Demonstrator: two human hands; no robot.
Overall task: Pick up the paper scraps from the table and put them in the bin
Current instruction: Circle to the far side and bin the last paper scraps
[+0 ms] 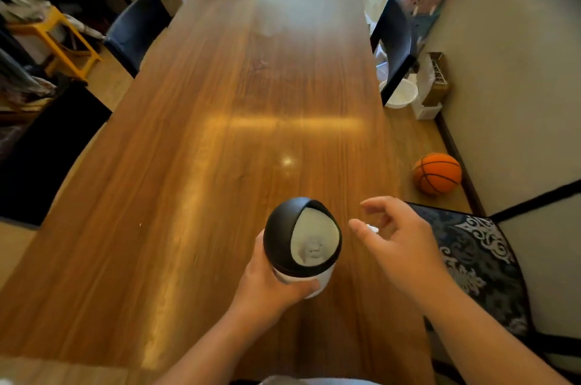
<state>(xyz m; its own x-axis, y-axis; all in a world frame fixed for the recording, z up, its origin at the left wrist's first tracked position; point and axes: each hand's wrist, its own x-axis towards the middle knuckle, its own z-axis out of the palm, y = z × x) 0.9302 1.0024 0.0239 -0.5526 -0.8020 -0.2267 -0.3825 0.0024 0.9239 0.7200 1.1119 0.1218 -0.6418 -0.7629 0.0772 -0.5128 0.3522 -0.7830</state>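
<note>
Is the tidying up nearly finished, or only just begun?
Nearly finished, it seems. Crumpled paper already lies inside the bin, which the left hand grips. The right hand pinches one small white scrap beside the opening. No other scraps show on the table.

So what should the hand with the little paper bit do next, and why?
Probably move the right hand a little left and drop the paper scrap into the bin: the left hand holds it tilted, its opening facing the scrap.
</note>
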